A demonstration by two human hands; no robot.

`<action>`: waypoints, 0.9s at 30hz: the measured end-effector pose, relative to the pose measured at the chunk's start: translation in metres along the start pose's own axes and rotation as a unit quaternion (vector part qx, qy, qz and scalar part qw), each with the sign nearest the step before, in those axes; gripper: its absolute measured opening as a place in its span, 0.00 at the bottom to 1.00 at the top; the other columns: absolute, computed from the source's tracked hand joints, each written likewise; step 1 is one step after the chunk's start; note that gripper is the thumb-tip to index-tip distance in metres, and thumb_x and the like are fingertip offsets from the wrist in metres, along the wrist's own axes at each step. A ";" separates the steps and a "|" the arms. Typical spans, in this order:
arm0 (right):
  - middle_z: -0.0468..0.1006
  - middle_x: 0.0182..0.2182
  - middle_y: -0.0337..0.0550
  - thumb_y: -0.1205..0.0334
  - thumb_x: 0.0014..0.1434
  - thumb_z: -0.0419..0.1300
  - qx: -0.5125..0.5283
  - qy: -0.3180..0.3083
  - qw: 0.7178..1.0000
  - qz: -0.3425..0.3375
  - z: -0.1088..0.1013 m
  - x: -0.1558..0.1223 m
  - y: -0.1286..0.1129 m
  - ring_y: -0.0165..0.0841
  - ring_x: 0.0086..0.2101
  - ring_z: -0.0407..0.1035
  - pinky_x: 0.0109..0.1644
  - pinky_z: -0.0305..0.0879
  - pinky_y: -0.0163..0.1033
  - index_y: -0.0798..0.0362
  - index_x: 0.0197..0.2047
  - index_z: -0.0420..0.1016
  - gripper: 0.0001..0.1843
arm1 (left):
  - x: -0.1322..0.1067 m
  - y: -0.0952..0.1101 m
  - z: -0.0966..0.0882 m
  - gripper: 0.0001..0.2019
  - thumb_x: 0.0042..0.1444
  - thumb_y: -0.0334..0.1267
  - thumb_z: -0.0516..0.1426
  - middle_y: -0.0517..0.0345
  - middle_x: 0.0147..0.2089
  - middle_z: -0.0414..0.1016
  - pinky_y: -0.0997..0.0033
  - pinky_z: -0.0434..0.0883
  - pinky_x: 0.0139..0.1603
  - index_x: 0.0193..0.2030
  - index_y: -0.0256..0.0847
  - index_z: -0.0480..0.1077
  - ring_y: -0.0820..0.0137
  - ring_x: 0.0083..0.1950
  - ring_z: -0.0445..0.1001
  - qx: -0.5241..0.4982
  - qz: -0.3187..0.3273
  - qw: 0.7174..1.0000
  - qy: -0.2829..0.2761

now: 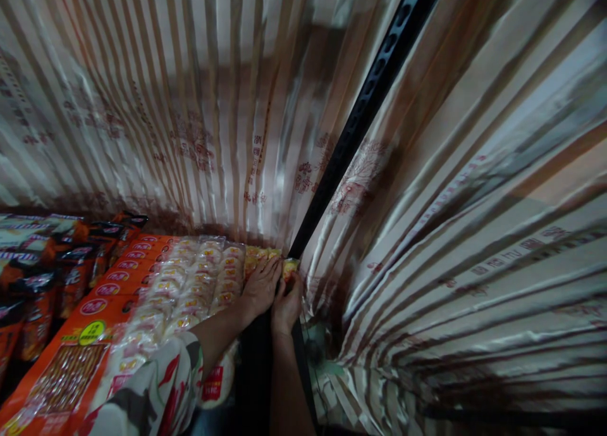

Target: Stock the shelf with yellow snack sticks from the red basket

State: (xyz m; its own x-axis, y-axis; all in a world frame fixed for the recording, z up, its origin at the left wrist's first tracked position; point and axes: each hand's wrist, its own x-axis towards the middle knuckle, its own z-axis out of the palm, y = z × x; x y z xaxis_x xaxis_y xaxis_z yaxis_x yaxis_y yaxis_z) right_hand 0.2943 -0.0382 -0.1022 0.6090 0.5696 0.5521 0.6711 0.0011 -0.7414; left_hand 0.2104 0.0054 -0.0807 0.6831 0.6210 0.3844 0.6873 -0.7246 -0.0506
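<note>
Small yellow snack packets [256, 254] stand in a row at the shelf's far right corner. My left hand [260, 288] lies over them, its fingers stretched out and pointing away from me. Close beside it, my right hand [287, 303] has its fingers curled around another yellow packet [290, 267] at the foot of the black post. Part of that packet is hidden behind the fingers. Left of my hands run rows of round white pastries in clear wrappers [227, 274]. My left forearm, in a patterned sleeve, crosses over these rows.
Orange snack bags [107, 288] stand in a long row to the left, with dark and orange packets [78, 271] beyond. A black perforated post [351, 126] rises at the corner. Pleated printed curtains [213, 107] hang behind and to the right. Dark shelf surface [256, 366] shows between my forearms.
</note>
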 end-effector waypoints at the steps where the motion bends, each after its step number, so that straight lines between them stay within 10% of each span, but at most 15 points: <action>1: 0.73 0.50 0.60 0.56 0.63 0.46 0.004 -0.004 1.000 -0.002 0.000 0.000 0.000 0.41 0.50 0.68 0.54 0.64 0.46 0.60 0.53 0.66 0.22 | 0.000 0.000 -0.001 0.24 0.65 0.32 0.39 0.41 0.68 0.55 0.53 0.49 0.70 0.66 0.25 0.51 0.63 0.71 0.49 -0.011 -0.005 1.000 0.004; 27: 0.74 0.52 0.56 0.64 0.63 0.45 -0.110 -0.023 0.990 -0.081 0.005 0.007 0.011 0.43 0.52 0.65 0.53 0.65 0.50 0.60 0.55 0.72 0.22 | 0.007 -0.002 -0.007 0.25 0.65 0.30 0.40 0.45 0.69 0.54 0.55 0.50 0.70 0.69 0.34 0.48 0.66 0.70 0.52 -0.055 -0.041 0.996 -0.060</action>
State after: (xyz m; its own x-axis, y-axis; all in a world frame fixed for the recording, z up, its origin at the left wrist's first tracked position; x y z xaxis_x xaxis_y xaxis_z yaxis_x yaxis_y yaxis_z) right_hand 0.3037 -0.0302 -0.1090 0.4700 0.6129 0.6352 0.8371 -0.0814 -0.5409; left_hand 0.2126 0.0091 -0.0712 0.6549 0.7062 0.2690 0.7153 -0.6941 0.0807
